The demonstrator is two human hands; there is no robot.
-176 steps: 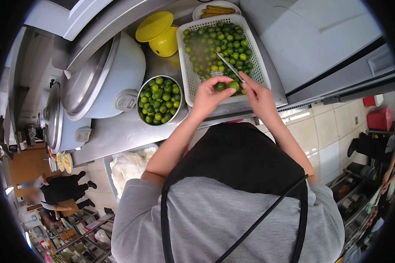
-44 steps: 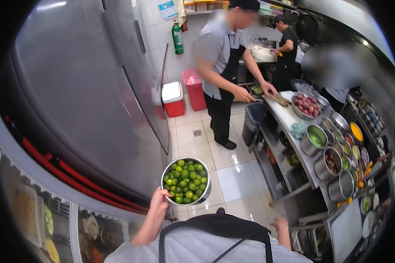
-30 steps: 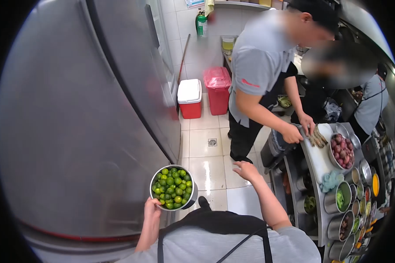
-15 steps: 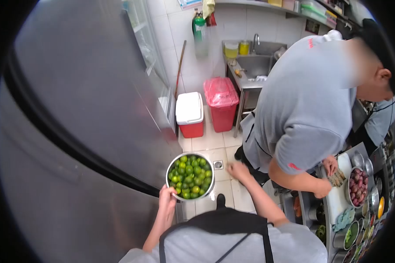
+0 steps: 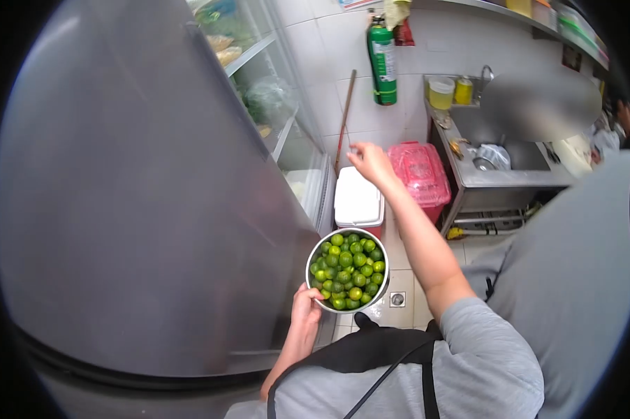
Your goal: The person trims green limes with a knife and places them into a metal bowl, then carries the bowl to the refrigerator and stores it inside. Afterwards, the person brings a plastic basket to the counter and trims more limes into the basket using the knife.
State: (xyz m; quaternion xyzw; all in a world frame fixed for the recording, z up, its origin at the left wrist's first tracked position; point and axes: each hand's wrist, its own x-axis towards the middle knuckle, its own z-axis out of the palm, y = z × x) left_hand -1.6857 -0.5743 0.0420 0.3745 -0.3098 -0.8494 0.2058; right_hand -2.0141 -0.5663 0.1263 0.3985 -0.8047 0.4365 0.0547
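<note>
At the near left rim of the metal pot (image 5: 387,271), your left hand (image 5: 306,306) is clamped on, with the limes (image 5: 348,271) inside, just beyond its grip; your right hand (image 5: 371,163), loosely parted, is stretched out past the pot.

Taking the pot (image 5: 309,269) as the clock's centre, we have limes (image 5: 347,269) in it and our left hand (image 5: 306,306) at its rim at seven. At twelve stands the cooler (image 5: 359,197), with our right hand (image 5: 372,164) near its far edge and the extinguisher (image 5: 383,66) beyond, on the wall. We find the bin (image 5: 421,174) at one, the sink (image 5: 528,155) at two, the floor drain (image 5: 397,299) at four, the refrigerator (image 5: 154,216) between nine and ten.
</note>
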